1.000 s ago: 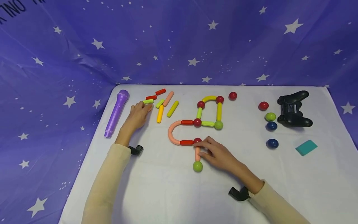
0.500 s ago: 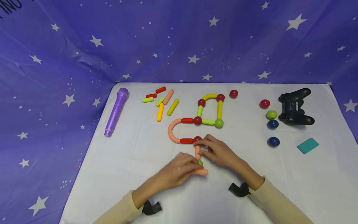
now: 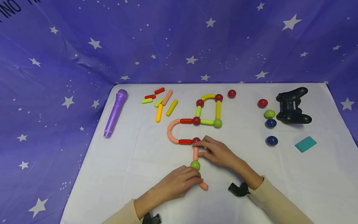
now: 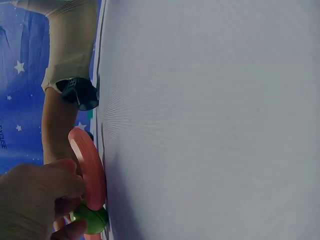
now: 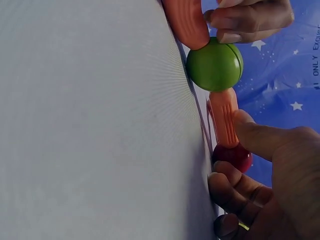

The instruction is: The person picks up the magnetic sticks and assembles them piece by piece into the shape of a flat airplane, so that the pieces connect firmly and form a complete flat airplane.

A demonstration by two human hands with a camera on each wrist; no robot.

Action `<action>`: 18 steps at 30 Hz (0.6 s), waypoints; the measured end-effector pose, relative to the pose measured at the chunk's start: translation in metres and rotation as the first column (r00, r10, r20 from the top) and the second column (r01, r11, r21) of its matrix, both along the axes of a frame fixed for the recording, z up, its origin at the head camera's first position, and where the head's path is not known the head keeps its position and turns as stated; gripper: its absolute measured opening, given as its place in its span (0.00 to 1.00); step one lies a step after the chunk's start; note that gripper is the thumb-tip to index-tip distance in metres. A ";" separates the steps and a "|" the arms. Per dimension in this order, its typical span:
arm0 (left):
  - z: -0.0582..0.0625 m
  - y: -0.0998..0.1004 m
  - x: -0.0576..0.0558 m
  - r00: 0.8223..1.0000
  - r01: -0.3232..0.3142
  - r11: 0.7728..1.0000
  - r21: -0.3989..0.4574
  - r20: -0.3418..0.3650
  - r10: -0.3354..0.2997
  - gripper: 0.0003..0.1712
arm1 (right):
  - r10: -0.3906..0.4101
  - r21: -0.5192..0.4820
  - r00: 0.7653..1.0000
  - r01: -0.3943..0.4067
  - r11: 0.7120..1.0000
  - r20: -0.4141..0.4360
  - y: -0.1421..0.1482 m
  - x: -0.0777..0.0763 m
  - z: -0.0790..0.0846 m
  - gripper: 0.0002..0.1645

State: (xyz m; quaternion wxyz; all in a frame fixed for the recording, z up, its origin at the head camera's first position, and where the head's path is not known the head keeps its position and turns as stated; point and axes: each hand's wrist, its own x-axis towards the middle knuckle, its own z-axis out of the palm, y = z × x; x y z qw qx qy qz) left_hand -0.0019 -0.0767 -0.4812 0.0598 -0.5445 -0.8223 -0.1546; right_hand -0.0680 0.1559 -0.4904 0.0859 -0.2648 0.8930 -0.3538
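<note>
My left hand (image 3: 179, 183) grips a curved salmon-coloured magnetic rod (image 4: 90, 167), whose end meets a green ball (image 3: 195, 165). In the head view, fingers hide much of that rod. My right hand (image 3: 219, 152) has its thumb on a short straight salmon rod (image 5: 224, 112) and its fingertips at a dark red ball (image 5: 232, 156), steadying this end of the chain. From that ball, a red rod (image 3: 185, 142) leads to a salmon arc (image 3: 170, 130), then another red rod (image 3: 186, 120) and a closed loop of yellow and green rods (image 3: 218, 109) with balls.
Several loose rods (image 3: 172, 107) lie at the back left beside a purple toy microphone (image 3: 115, 113). A loose red ball (image 3: 231, 93) sits behind the loop. To the right are several more balls (image 3: 269, 114), a black game controller (image 3: 292, 105) and a teal block (image 3: 305, 144).
My left hand has come from the loose rods to the near end of the chain, bringing the curved rod, which has turned to point toward me. My right hand has stayed in place.
</note>
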 end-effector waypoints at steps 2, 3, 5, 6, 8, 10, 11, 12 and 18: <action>-0.002 0.000 0.001 0.999 -0.016 1.000 -0.025 -0.050 0.015 0.14 | -0.004 -0.008 1.000 0.003 1.000 -0.008 0.001 -0.001 0.000 0.30; -0.003 0.001 0.001 0.997 -0.021 0.999 -0.041 -0.072 0.018 0.14 | -0.007 -0.010 1.000 0.007 1.000 -0.013 0.001 -0.001 0.000 0.32; -0.004 0.003 0.001 0.990 -0.028 0.996 -0.083 -0.140 0.016 0.14 | -0.018 -0.020 1.000 0.018 1.000 -0.010 0.002 -0.003 -0.001 0.35; -0.005 0.003 0.000 0.986 -0.028 0.994 -0.104 -0.166 0.010 0.14 | -0.020 -0.021 1.000 0.020 1.000 -0.006 0.002 -0.004 -0.001 0.35; -0.006 0.004 0.000 0.974 -0.022 0.989 -0.146 -0.228 -0.012 0.14 | -0.018 -0.017 1.000 0.018 1.000 0.003 0.001 -0.006 -0.002 0.34; -0.006 0.004 0.001 0.959 -0.018 0.984 -0.175 -0.281 -0.032 0.15 | -0.011 -0.019 1.000 0.011 1.000 0.009 0.001 -0.008 -0.003 0.32; -0.006 0.004 0.001 0.953 -0.017 0.983 -0.183 -0.299 -0.039 0.15 | -0.007 -0.020 1.000 0.007 1.000 0.011 0.001 -0.009 -0.003 0.32; -0.007 0.004 0.002 0.950 -0.015 0.982 -0.189 -0.310 -0.045 0.16 | -0.004 -0.022 1.000 0.004 1.000 0.012 0.000 -0.009 -0.003 0.32; -0.006 0.002 0.004 0.947 -0.027 0.978 -0.208 -0.318 -0.041 0.20 | -0.002 -0.034 1.000 0.003 0.999 0.015 -0.001 -0.010 -0.002 0.31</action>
